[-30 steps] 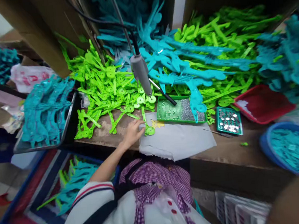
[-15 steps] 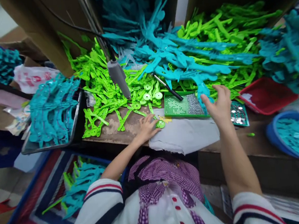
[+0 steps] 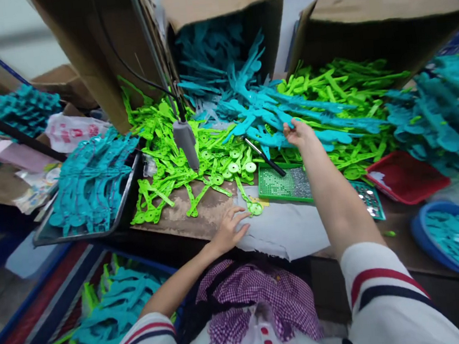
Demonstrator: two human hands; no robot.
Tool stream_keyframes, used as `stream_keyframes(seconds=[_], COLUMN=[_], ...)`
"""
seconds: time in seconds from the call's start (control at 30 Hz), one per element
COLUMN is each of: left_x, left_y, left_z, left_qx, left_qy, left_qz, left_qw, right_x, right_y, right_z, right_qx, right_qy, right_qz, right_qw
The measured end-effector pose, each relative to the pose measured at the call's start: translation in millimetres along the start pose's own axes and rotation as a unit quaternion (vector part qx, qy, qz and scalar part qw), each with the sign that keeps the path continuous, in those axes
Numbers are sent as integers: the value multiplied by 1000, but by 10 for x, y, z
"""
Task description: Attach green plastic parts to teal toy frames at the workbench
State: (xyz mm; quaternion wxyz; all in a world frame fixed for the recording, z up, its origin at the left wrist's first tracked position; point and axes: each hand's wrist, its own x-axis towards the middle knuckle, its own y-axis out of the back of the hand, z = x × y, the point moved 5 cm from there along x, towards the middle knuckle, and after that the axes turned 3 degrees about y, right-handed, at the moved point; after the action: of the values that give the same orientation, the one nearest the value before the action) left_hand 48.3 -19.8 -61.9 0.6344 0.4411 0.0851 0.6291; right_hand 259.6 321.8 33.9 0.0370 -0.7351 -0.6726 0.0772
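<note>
My right hand (image 3: 300,133) reaches into the heap of flat teal plastic pieces (image 3: 262,116), its fingers pinched on the edge of one. My left hand (image 3: 230,230) hovers at the bench's front edge, fingers apart and holding nothing. Just beyond its fingertips lies a lime-green plastic arm with a round end (image 3: 254,207), on a grey sheet (image 3: 289,231). Behind the sheet is a green tray of small metal parts (image 3: 282,184), partly hidden by my right forearm. A black-and-silver pen-like tool (image 3: 267,160) rests across that tray.
A grey powered driver (image 3: 186,143) hangs over piled lime-green arms (image 3: 169,145). Teal assemblies fill a black tray (image 3: 91,186) on the left. On the right are a red tray (image 3: 410,177), a blue basin (image 3: 429,244) and a metal-disc tray (image 3: 374,199). Cardboard boxes (image 3: 220,3) stand behind.
My right hand has moved from above the small-parts tray up and back to the teal heap. My left hand has drawn slightly away from the green arm's round end. The camera view has tilted up.
</note>
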Motion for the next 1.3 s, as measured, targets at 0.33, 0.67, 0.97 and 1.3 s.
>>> stream_keyframes(seconds=[0.33, 0.67, 0.97, 1.3], left_x=[178, 1114, -112, -757], left_y=[-90, -683, -1017, -1136], left_z=[86, 406, 746, 850], left_qx=[-218, -638, -617, -592], left_qy=[112, 386, 409, 473], left_qz=[-58, -134, -330, -423], left_qw=[968, 653, 586, 497], right_x=[-1481, -3646, -4518, -4001], right_y=[377, 708, 1916, 2336], right_z=[-43, 1052, 1302, 1185], right_qx=[-237, -518, -399, -512], right_qy=[223, 343, 211, 266], right_qz=[61, -54, 3, -118], right_qw=[944, 782, 892, 809])
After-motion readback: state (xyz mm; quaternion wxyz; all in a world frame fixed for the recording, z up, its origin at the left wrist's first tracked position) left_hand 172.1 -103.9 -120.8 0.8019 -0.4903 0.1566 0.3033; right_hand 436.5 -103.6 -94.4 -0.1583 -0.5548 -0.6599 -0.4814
